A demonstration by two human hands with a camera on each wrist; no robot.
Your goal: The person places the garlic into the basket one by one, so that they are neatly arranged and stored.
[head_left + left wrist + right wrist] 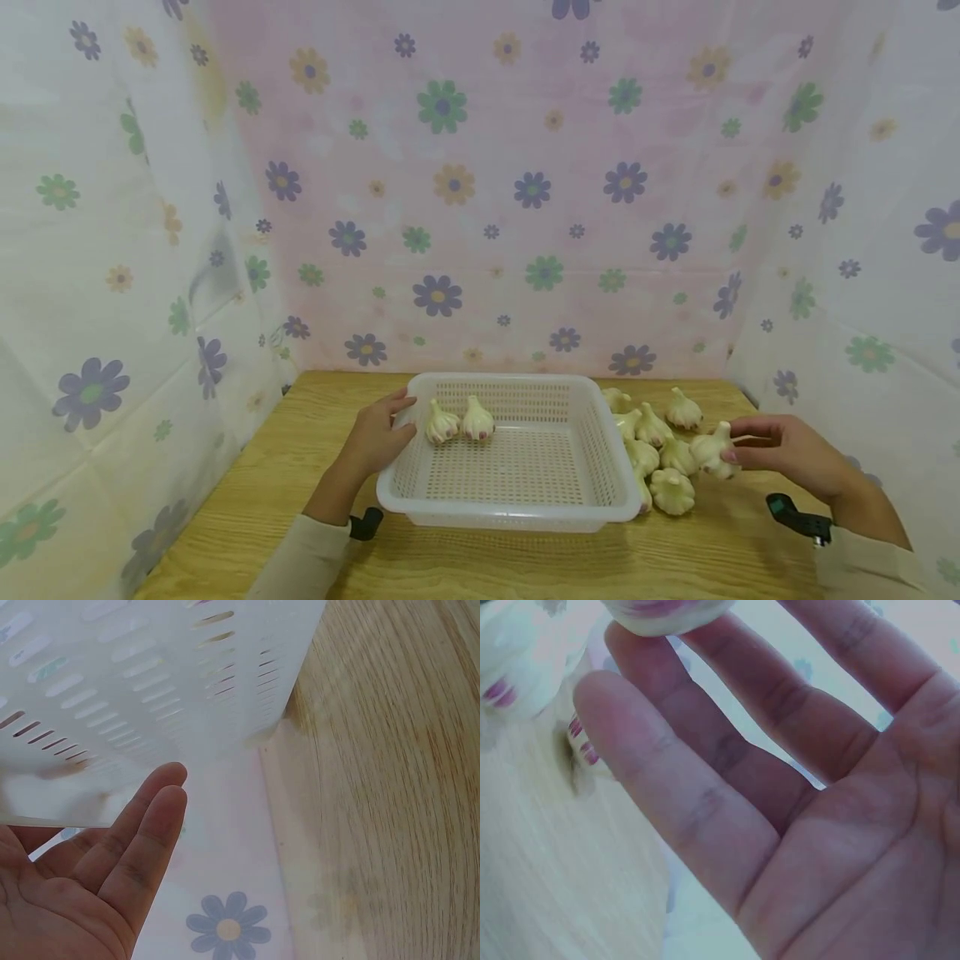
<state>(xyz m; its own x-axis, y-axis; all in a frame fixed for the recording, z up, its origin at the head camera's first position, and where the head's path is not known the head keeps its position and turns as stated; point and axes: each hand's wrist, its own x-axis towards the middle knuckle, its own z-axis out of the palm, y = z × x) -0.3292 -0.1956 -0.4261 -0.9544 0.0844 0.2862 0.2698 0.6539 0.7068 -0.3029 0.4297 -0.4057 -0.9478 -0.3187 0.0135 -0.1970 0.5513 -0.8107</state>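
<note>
My left hand [378, 433] holds the left rim of a white plastic basket [517, 521]. In the left wrist view, two fingers [142, 847] of it lie along the slotted outer wall. Two garlic bulbs [478, 419] stand inside the basket near its left wall. On the right, my right hand [798, 454] pinches a garlic bulb [708, 452] between thumb and fingertips, beside the pile. Only the purple-marked base of that bulb [667, 615] shows in the right wrist view, at the top edge.
Several more garlic bulbs [672, 492] lie heaped against the basket's right side. One bulb [684, 410] sits at the back of the pile. The wooden table [300, 467] is bordered by flowered cloth [480, 208] at the back and both sides.
</note>
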